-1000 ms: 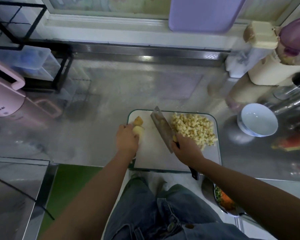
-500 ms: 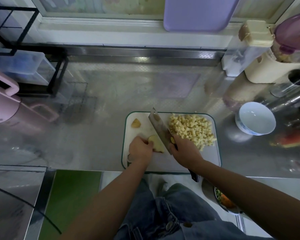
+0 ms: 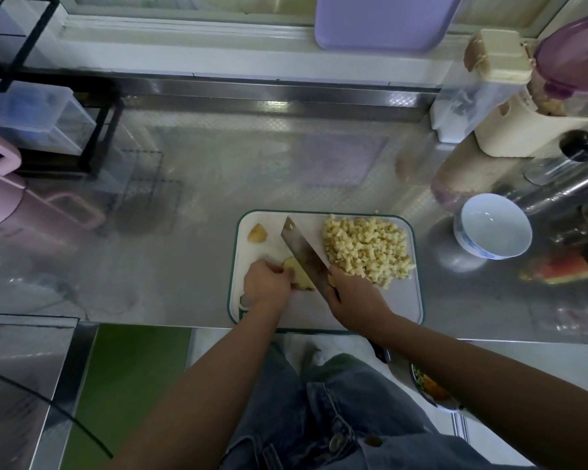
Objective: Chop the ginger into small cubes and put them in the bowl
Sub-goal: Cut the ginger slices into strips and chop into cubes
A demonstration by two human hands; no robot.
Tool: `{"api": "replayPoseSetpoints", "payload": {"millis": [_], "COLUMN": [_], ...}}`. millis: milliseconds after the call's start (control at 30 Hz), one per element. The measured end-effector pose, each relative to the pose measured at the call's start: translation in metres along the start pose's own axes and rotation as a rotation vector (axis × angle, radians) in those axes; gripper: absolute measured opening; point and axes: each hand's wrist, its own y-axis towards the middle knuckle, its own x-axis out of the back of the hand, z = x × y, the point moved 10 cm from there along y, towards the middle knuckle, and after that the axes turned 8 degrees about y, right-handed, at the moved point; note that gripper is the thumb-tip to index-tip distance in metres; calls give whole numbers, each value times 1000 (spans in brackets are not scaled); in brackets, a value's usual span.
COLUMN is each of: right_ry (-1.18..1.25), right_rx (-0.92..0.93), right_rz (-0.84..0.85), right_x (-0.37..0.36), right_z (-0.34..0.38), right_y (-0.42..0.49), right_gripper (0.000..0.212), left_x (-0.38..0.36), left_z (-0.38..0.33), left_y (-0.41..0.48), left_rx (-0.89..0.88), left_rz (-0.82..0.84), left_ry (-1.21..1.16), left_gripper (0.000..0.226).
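Two pieces of ginger lie uncut on the white rectangular plastic cutting board with a green rim (image 3: 387,308): a small brownish ginger knob (image 3: 257,233) alone near the board's far left corner, and a pale yellow ginger lump (image 3: 299,279) toward the near left edge. The left hand (image 3: 265,289) holds that lump from its left side, fingers curled over it and pinning it to the board. The right hand (image 3: 355,304) is wrapped round the grip of a broad steel cleaver (image 3: 304,253), whose handle is mostly hidden under the palm. The blade's long axis runs diagonally from the far middle of the board toward the near right, and it meets the lump's right end; whether the edge is already in it I cannot tell. The next cuts, I judge, work leftward toward the left fingertips. A heap of small pale ginger cubes (image 3: 367,251) lies just right of the blade, filling the board's far right corner. The white round bowl with blue marks (image 3: 489,222) stands off the board on the steel counter (image 3: 184,266), beyond that corner, nearer the right hand and holding no ginger.
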Motion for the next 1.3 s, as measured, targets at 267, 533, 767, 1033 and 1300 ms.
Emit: {"api": "replayPoseSetpoints", "payload": {"millis": [267, 533, 767, 1033, 1300], "right_ry": [-38, 70, 2, -41, 19], "right_rx": [-2, -19, 44, 26, -16], "right_rz": [-34, -95, -14, -19, -79], "right_x": [-15, -2, 0, -13, -12], "right_z": [-2, 0, 6, 7, 1], "right_y": [6, 17, 7, 10, 16], "right_gripper": [19, 21, 12, 16, 24], "left_x": [-3, -4, -7, -9, -7], "left_z": [2, 5, 9, 9, 8], "left_y": [7, 11, 13, 16, 17], "left_rx": [-2, -1, 14, 7, -21], "left_rz": [36, 45, 47, 51, 65], "left_ry": [-5, -10, -37, -63, -90], "left_gripper": [21, 20, 19, 15, 13]}}
